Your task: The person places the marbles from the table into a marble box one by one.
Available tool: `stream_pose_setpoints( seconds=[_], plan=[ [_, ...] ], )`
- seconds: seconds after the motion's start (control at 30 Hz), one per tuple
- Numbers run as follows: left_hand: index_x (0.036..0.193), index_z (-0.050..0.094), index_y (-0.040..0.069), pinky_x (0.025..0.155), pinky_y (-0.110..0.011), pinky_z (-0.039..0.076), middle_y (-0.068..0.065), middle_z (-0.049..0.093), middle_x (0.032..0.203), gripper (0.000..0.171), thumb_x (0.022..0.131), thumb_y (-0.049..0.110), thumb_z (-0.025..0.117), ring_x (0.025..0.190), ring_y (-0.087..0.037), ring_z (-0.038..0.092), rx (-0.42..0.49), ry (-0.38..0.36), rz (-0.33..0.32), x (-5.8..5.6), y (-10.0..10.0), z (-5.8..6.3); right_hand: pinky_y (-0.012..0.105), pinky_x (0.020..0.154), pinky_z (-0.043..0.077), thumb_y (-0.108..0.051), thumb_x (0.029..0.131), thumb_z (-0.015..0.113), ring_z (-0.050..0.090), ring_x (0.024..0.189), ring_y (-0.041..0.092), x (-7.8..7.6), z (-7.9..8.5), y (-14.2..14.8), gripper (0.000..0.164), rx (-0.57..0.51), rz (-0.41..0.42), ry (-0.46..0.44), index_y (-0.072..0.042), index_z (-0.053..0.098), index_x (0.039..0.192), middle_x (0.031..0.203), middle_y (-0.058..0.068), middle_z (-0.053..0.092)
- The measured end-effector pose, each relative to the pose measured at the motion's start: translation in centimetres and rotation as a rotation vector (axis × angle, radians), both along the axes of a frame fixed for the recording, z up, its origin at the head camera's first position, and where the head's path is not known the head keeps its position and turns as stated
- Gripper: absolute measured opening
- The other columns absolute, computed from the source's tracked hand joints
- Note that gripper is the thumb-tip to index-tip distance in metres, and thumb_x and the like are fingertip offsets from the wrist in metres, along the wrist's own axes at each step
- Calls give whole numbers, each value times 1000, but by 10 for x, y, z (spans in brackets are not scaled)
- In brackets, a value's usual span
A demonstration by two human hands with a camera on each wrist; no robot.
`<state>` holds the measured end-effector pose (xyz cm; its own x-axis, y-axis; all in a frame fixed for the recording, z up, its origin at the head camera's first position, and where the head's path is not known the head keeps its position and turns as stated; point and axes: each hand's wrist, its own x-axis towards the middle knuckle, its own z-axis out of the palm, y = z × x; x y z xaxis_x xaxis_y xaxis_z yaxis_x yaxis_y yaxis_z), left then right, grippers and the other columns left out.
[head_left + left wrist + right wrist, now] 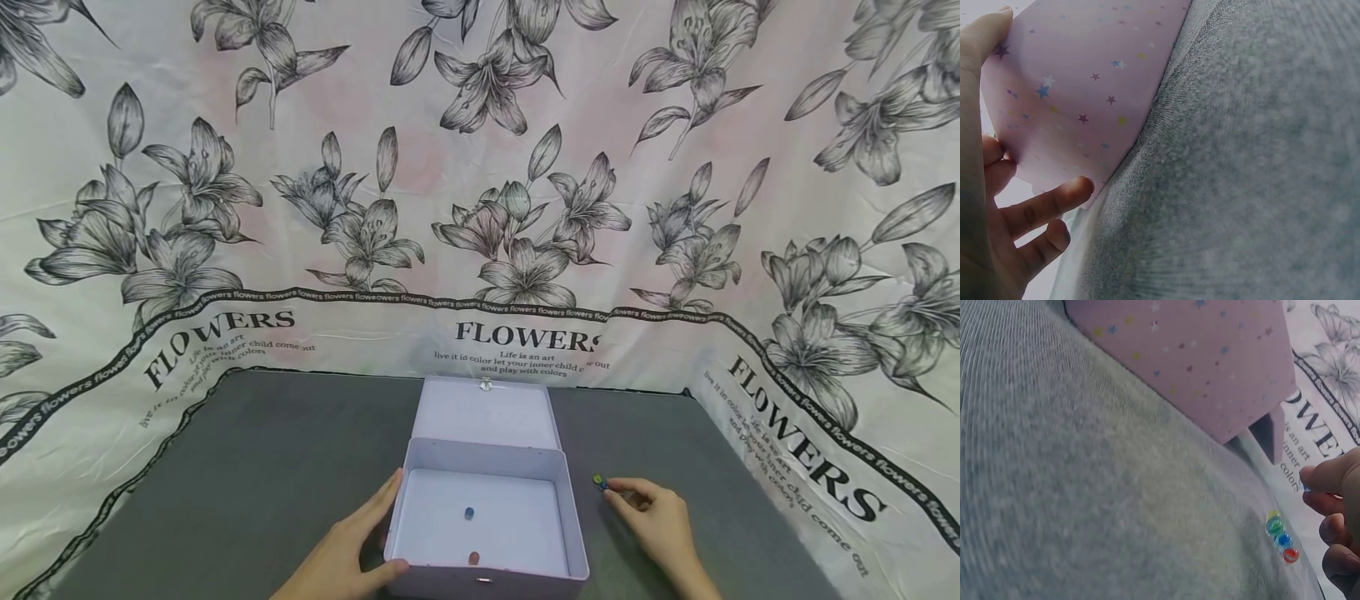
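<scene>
- The left hand grasps the star-printed box at its near left corner, thumb on the front rim and fingers along the side wall, two of them standing off it.
- The box is just right of that hand, with its lid laid open beyond.
- The right hand, on the box's other side, appears to pinch a small blue marble at its fingertips; little of it shows.
- Near those fingertips, a row of glass marbles in yellow, green, blue and red lies on the grey cloth.
- Inside the box, left of the right hand, are a blue-grey marble and a reddish marble.
- The step in hand looks like taking one marble from the row.
- The next move likely calls for a light, secure pinch, a lift over the wall, and a steady left hand.
</scene>
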<state>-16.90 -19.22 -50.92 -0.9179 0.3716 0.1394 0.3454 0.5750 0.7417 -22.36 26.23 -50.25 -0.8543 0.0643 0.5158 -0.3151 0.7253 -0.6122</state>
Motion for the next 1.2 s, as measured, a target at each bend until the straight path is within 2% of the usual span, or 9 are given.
stream_pose_setpoints(
  seconds=[0.27,0.5,0.6,0.83,1.2],
  plan=[
    [172,19,20,113,-61,48,-1,23,175,102,94,50,78,154,-36,38,-15,21,13,0,-3,-1,15,50,43,-5,79,92,55,59,-3,-7,9,-14,16,-26,31,85,-14,85,91,73,-8,74],
    [171,20,17,112,-57,50,-2,23,175,102,94,48,78,154,-37,39,-14,38,-3,-1,-2,-3,16,43,34,-5,80,92,44,51,-1,-12,18,-30,16,-50,64,93,-14,85,92,66,-8,67],
    [171,19,18,111,-56,50,-3,22,175,101,95,47,78,154,-37,39,-7,27,-12,-1,-1,-3,15,43,34,-4,80,91,45,53,-1,-14,22,-38,16,-70,81,110,-13,85,92,67,-7,68],
    [172,17,21,109,-62,49,-5,20,176,101,95,48,77,154,-40,37,17,-31,-8,0,0,1,15,41,31,-4,82,91,45,52,0,-16,34,-58,17,-118,103,78,-15,85,93,66,-8,65],
    [171,19,19,107,-68,48,-7,20,176,101,95,49,77,154,-45,36,10,-40,-6,2,0,3,13,42,32,-6,83,90,47,56,1,-18,44,-91,15,-173,196,67,-15,85,94,72,-8,68]
  ],
)
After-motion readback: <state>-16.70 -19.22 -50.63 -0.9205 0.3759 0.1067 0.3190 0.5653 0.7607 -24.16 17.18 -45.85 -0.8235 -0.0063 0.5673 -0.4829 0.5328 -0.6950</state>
